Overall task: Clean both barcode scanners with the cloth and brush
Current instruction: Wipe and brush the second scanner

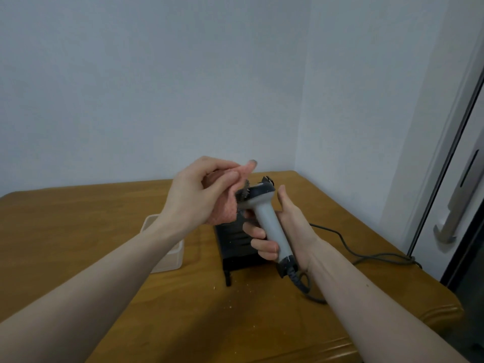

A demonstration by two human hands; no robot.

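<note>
Above a wooden table [104, 226], near its far right corner, a person holds a grey barcode scanner [271, 226] in the air with two bare hands at work on it. Their right hand [285, 229] wraps the scanner's handle — fingers curled round the front, thumb pointing up along the back, forearm reaching in from the lower right. The scanner stands nearly upright, its dark head [259, 192] at the top tilted toward the left hand, its cable [366, 258] trailing from the base across the table to the right edge.

Their left hand [201, 192] sits just left of the scanner head, wrist bent, fingers curled to pinch a pinkish textured cloth [225, 210]. The cloth hangs below the fingers and touches the head of the scanner.

On the table directly beneath the hands lies a black object [235, 247], partly hidden — what it is cannot be told. Left of it stands a pale translucent container [170, 258], partly covered by the left forearm.
</note>
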